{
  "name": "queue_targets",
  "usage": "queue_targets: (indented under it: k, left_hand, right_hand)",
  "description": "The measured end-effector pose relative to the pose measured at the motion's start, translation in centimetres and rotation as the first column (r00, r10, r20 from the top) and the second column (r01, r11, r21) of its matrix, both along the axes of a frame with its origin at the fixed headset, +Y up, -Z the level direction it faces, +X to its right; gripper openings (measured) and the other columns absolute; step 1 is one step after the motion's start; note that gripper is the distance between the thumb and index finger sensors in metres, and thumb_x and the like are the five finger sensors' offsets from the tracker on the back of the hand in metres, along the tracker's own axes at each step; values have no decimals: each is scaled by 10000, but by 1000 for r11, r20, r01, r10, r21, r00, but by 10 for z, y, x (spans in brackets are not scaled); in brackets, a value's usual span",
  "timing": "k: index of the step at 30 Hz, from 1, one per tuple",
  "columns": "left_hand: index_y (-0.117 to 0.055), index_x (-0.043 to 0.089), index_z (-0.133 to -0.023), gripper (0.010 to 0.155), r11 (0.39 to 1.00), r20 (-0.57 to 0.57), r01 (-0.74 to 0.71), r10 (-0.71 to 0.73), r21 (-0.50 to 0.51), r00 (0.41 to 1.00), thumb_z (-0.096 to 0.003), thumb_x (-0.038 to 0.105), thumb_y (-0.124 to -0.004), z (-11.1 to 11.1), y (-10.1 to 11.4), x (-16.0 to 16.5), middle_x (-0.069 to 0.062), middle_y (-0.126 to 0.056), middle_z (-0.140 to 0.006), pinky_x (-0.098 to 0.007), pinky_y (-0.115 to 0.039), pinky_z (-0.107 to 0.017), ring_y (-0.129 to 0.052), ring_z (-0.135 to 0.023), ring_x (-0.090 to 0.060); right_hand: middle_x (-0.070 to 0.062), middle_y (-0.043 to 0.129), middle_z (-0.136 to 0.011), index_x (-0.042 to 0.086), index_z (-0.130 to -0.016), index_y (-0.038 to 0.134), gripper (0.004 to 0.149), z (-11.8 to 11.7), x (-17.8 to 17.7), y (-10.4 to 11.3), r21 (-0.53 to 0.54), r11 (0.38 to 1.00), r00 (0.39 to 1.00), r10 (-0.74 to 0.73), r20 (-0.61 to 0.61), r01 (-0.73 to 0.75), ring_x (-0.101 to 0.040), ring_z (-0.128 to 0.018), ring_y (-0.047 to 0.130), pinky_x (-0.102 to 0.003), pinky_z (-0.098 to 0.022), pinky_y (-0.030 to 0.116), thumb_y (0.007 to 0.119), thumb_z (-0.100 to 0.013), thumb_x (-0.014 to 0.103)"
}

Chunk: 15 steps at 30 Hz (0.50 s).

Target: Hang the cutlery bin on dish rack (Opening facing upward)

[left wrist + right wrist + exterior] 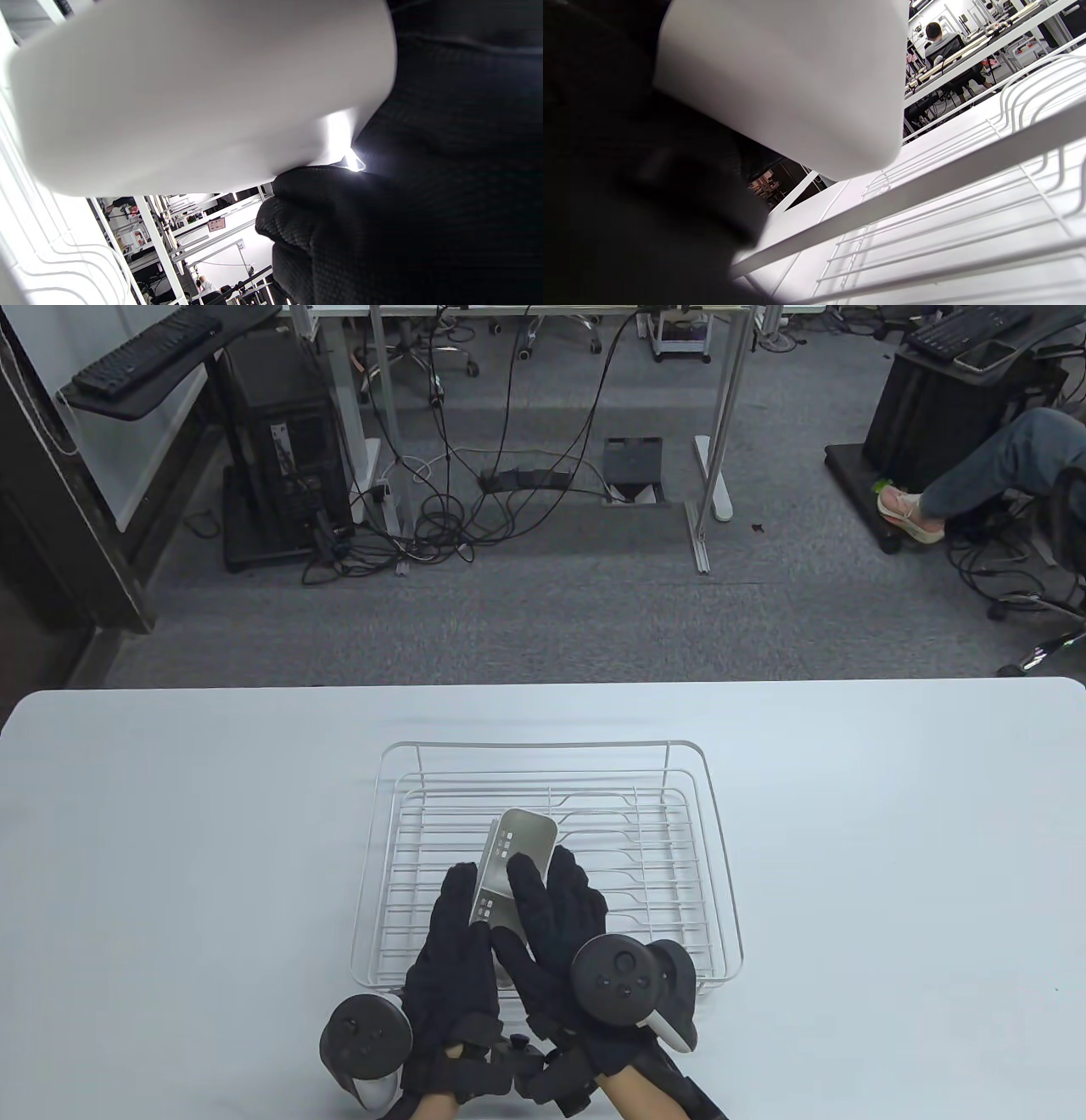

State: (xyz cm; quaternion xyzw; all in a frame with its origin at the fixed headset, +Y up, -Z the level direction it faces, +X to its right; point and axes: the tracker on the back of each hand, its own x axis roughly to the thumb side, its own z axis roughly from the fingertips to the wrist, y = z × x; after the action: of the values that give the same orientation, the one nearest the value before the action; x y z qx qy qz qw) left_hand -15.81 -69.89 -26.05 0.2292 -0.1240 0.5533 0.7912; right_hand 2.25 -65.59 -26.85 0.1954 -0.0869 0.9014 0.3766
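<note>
The white wire dish rack [717, 848] stands on the table in the middle of the table view. Both gloved hands hold the metal cutlery bin [516, 848] over the rack's near half, tilted with one end pointing away from me. My left hand [454, 933] grips its left side. My right hand [551, 908] grips its right side and top. In the left wrist view the bin [191, 93] fills the frame with black fingers [322, 228] under it. In the right wrist view the bin [797, 76] sits above the rack wires [925, 178].
The white table [891, 857] extends to both sides of the rack. Beyond its far edge lie grey carpet, desk legs, cables and a seated person's leg [959, 487].
</note>
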Motion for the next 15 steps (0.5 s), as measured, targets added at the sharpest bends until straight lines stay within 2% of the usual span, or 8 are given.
queue_targets:
  k: [8, 15]
  left_hand:
    - [-473, 219, -1139, 574, 999, -11, 33, -33, 21, 999, -587, 266, -625, 1, 1, 2, -154, -553, -1147, -619, -615, -641, -719, -976, -436]
    - [-513, 218, -1125, 581, 998, -26, 42, -41, 45, 999, -570, 274, -677, 1, 2, 2, -145, -602, -1127, -606, -640, -634, -755, -957, -425]
  right_hand:
    - [-369, 223, -1085, 212, -1098, 439, 539, -1, 1, 0, 12, 1000, 1000, 12, 16, -12, -573, -980, 320, -633, -657, 256, 652, -616, 325]
    - [-366, 274, -1079, 184, -1070, 492, 494, 0, 3, 0, 23, 1000, 999, -3, 52, 2, -561, -978, 385, -626, -663, 308, 651, -617, 296]
